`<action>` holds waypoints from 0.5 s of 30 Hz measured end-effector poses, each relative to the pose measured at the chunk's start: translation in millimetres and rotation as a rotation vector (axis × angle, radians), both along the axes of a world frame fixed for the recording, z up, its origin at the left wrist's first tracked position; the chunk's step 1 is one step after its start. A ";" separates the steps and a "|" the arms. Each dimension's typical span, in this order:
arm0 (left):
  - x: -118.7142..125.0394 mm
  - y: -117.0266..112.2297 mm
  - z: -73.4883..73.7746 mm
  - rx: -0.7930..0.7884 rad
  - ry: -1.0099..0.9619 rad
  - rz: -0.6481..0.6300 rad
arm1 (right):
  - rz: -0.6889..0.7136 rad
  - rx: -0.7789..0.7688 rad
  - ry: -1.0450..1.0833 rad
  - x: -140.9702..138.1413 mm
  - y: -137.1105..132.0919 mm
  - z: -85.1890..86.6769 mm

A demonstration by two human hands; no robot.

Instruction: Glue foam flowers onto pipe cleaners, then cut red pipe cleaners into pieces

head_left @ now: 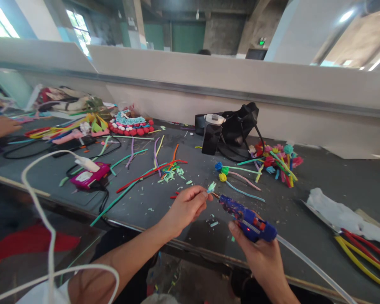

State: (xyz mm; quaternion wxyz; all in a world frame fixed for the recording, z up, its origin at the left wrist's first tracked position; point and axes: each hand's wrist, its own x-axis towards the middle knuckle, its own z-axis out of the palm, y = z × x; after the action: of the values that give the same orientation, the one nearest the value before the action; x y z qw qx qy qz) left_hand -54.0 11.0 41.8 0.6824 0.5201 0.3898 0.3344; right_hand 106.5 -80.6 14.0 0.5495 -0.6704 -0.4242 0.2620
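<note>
Between the thumb and fingers of my left hand (190, 204) is pinched a small pale green pipe-cleaner flower (212, 187). My right hand (264, 257) is wrapped round the handle of a blue hot glue gun (247, 219), whose red light shows. The nozzle points left and sits right by the flower; whether they touch I cannot tell. A clear glue stick (313, 266) runs out of the gun's back. Just beyond lie finished flowers on stems, with blue (219, 166), green and yellow (222, 177) heads.
Pale green clippings (172, 174) and loose pipe cleaners (134, 182) are scattered at centre left. A purple power socket (90, 175) with a white cable lies left. Right are scissors (361, 253) and a flower bunch (280, 160); behind stand a phone (211, 138) and black bag (240, 124). Another person's hand (1, 127) shows far left.
</note>
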 end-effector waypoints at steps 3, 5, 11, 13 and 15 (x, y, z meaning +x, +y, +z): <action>-0.1 -0.1 0.1 -0.005 0.001 -0.003 | 0.003 -0.024 -0.024 4.1 1.6 -1.2; -0.3 -0.2 0.5 -0.004 0.003 -0.006 | 0.038 -0.034 -0.040 8.4 3.1 -2.3; -0.5 -0.4 0.6 -0.005 0.005 -0.013 | 0.063 -0.042 -0.046 14.3 4.2 -6.4; -0.4 -0.5 0.6 -0.004 0.004 -0.014 | 0.083 -0.045 -0.052 14.8 3.9 -7.6; -0.2 -0.7 1.2 -0.006 0.002 -0.009 | 0.095 -0.045 -0.062 15.5 3.8 -8.2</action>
State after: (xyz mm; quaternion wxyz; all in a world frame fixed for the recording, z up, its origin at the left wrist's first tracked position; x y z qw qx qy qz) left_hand -54.3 10.3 42.9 0.6852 0.5199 0.3893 0.3297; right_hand 122.0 -76.8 5.8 0.5078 -0.6696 -0.4662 0.2763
